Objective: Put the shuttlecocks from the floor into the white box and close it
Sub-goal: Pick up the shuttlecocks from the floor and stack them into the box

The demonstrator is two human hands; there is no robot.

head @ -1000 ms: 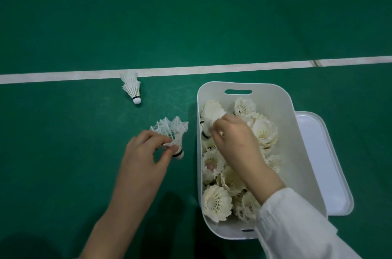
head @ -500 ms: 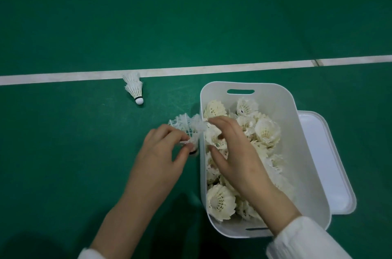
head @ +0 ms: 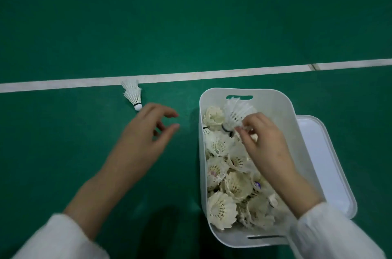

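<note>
A second ago the left hand (head: 146, 142) was pinching a shuttlecock just beside the box (head: 305, 152); that shuttlecock is now over the box, in the right hand (head: 267, 148), so it seems to have passed from one hand to the other at the near wall. The left hand has come away empty and moved up the floor (head: 63, 152) toward the last shuttle (head: 132, 94), which lies on its side with its feathers touching the white line (head: 212, 75) and its cork pointing toward the hand.

That leaves, as far as this view shows, one shuttle outside; the rest sit heaped in the box, which looks nearly full. The lid (head: 324, 163) lies flat on the floor against the box's right side, partly tucked under it, so closing is not yet begun.

The left hand is spread loosely, palm down, thumb and forefinger apart and curved, fingertips near the cork but not touching it. Its forearm runs up from the lower left, sleeve pushed back. The right hand reaches in from the lower right above the heap, fingertips drawn together and pinching the held shuttlecock (head: 235, 113) low on its skirt near the cork, feathers tilted up toward the far handle slot (head: 239, 97). It is held above the others rather than resting among them, so I judge the release is next
</note>
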